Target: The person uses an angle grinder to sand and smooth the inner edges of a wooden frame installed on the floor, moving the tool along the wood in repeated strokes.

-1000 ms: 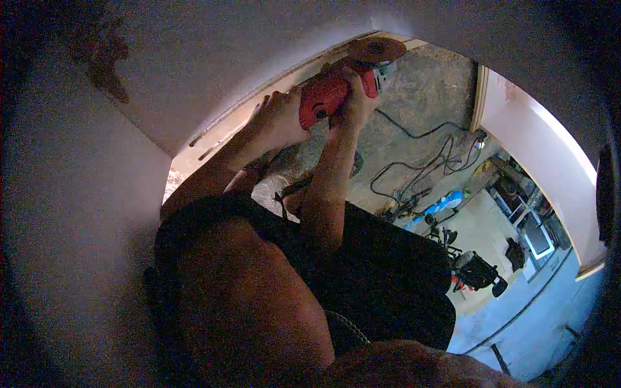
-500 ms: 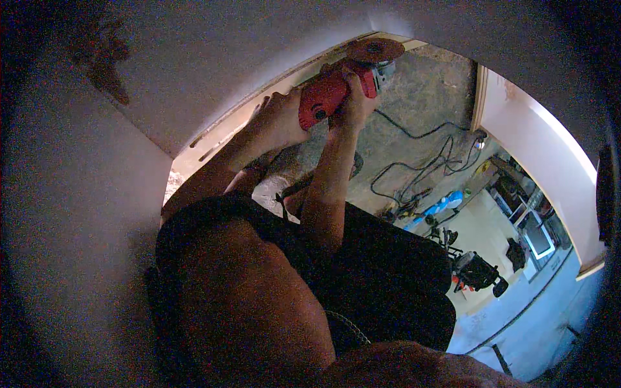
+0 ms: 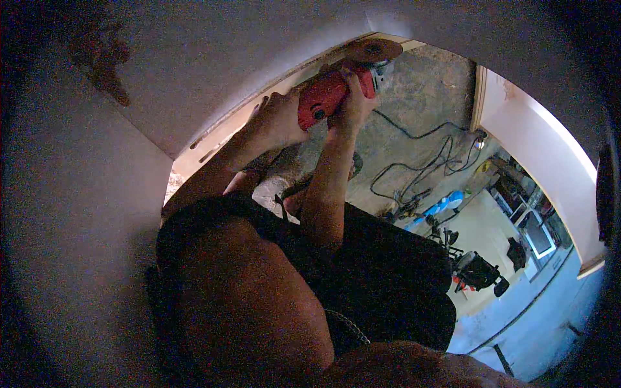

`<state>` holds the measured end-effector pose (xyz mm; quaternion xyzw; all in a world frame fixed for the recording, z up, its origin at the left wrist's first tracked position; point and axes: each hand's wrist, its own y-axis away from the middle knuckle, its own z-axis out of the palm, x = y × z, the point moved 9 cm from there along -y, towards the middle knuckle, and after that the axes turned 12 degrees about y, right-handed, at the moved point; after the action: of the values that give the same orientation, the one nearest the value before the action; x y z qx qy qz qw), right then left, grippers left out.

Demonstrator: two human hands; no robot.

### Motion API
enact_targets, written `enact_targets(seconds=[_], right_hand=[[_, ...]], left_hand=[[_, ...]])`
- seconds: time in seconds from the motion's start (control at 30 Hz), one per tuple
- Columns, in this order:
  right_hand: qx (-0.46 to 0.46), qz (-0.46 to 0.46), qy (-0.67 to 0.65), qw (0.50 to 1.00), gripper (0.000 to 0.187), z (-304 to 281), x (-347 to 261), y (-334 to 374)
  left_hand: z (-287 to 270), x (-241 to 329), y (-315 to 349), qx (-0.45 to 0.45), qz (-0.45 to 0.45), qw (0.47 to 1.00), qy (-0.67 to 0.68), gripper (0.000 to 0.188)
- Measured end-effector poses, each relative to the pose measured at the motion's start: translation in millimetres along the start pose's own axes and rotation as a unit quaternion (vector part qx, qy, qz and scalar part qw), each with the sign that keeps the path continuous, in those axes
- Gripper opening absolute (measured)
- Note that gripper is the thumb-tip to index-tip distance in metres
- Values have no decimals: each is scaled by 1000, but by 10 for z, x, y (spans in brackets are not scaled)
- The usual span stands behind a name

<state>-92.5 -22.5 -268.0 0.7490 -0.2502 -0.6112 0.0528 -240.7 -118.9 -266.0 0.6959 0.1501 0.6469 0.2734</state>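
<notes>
A red angle grinder [image 3: 321, 98] is held in both my hands near the top of the view. My left hand [image 3: 281, 121] wraps round its rear end. Further forward, my right hand [image 3: 350, 108] grips the body just behind the metal head, thumb across the top. The brownish round disc [image 3: 374, 49] sits at the far end, close under the edge of a large pale panel [image 3: 259, 45]. Whether disc and panel edge touch, I cannot tell. Some of my left fingers are hidden behind the tool.
A black cable [image 3: 414, 181] lies in loops on the rough floor [image 3: 424, 97]. Beyond it are a blue object [image 3: 445, 204], dark gear [image 3: 477, 270] and a white-framed panel [image 3: 539, 234]. Pale panels enclose me, one with a wooden edge [image 3: 480, 97] at right.
</notes>
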Motion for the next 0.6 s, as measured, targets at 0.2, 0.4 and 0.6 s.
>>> enact_targets(seconds=[0.2,0.4,0.6], right_hand=[[-32,-15,-36,999,36,73,-10,20],[-34,-11,-46,998,36,128,-59,93],[-65,-53,15,996,36,-86,232,-241]], left_hand=[[18,-88,-27,23,31,999,-8,84],[19,-143,-49,40,43,998,8,80],[-23,-16,-16,5,19,1000,-9,81]])
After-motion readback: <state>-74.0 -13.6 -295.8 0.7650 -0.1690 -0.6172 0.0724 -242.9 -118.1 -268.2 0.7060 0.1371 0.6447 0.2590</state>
